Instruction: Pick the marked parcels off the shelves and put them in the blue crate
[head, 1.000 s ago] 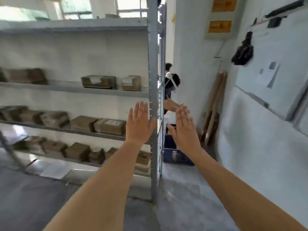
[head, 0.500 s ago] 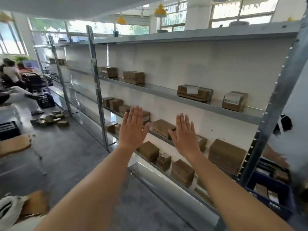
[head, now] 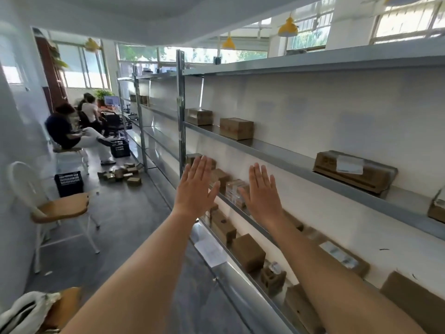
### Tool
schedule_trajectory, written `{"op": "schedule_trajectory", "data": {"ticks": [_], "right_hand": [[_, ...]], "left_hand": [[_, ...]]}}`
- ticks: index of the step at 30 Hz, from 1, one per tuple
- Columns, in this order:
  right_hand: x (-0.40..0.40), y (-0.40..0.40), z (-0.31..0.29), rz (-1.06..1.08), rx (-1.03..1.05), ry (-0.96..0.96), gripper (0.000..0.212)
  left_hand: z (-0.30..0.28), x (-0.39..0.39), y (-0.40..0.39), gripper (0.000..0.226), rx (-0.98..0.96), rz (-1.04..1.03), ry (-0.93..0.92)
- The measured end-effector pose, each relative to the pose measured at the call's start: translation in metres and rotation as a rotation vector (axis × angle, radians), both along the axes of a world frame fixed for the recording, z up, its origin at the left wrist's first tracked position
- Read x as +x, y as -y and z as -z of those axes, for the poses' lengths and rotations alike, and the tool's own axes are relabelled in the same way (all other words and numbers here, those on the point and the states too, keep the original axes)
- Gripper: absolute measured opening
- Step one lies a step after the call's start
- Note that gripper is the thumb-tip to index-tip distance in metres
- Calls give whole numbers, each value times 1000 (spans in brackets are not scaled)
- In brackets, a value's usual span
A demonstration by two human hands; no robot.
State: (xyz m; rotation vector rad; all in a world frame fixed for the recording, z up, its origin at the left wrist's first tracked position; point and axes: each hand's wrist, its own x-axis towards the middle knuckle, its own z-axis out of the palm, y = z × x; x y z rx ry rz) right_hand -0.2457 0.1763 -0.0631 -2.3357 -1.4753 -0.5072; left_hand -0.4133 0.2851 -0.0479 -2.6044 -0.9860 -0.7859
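My left hand [head: 195, 189] and my right hand [head: 261, 192] are both raised in front of me, fingers straight, backs toward the camera, holding nothing. Behind them runs a grey metal shelf rack [head: 277, 153] with brown cardboard parcels. On the upper shelf sit a parcel [head: 236, 128], another parcel [head: 199, 116] and a long flat parcel with a white label [head: 354, 171]. Lower shelves hold more parcels, among them a plain box [head: 249, 251] and a labelled one [head: 342, 257]. I cannot make out any marks on them. Two dark blue crates [head: 69, 183] [head: 119, 148] stand on the floor at the left.
A white chair with a wooden seat [head: 57, 208] stands at the left wall. Several parcels lie in a heap on the floor [head: 121, 174]. People sit at the far end of the aisle [head: 69, 131]. A chair with a white cloth [head: 31, 312] is at the bottom left.
My view has swung left from the end of the rack and the wall to looking down the aisle. Both hands stay raised and flat, holding nothing.
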Motion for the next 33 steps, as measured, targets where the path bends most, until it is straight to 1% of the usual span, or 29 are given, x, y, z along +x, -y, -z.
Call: {"op": "schedule_trajectory", "data": {"ticks": [6, 11, 19, 25, 29, 33], "right_hand": [[28, -91, -2, -52, -42, 35, 74], [50, -175, 1, -66, -9, 54, 73], [93, -289, -3, -37, -3, 9, 69], [134, -356, 3, -30, -19, -16, 70], [166, -406, 6, -48, -19, -22, 71], [195, -457, 1, -46, -49, -15, 72]], "left_hand": [[-9, 30, -81, 72, 15, -81, 7], [-8, 48, -159, 74, 37, -98, -12], [-12, 90, -284, 71, 35, -57, -8], [-2, 128, -356, 74, 12, -41, -36], [3, 157, -405, 75, -22, -22, -9], [0, 180, -452, 76, -22, -24, -27]]}}
